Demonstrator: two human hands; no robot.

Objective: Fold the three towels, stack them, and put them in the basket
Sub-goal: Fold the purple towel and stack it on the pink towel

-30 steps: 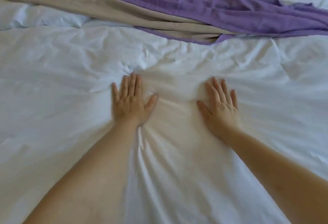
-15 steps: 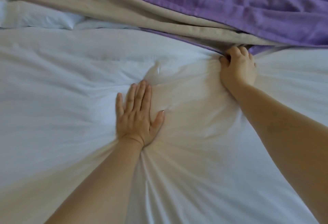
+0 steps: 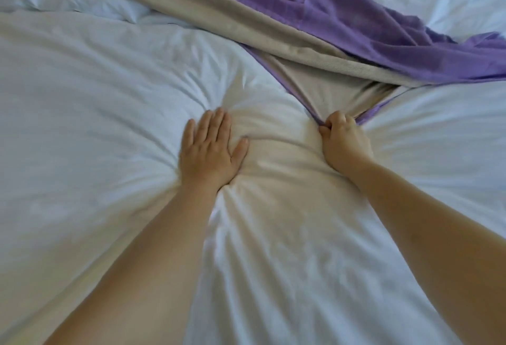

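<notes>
Bedding [image 3: 95,98], white and puffy, fills the whole near part of the view. The left hand [image 3: 209,150] lies flat on it with fingers straight and close together and the thumb out to the side. It presses down so the cover wrinkles all around it, and it holds nothing. A little way to its right, the right hand [image 3: 343,143] is curled tight round the near edge of the beige towel [image 3: 328,90], which is bunched up in its fingers. A thin purple edge shows on both sides of that bunched bit. From the hand the beige towel fans out and away, then runs in a long band across the bed toward the far left. The purple towel [image 3: 342,10] lies on top of it, farther back, and reaches the right edge. A white pillow [image 3: 68,0] lies at the far left, next to the beige towel.
</notes>
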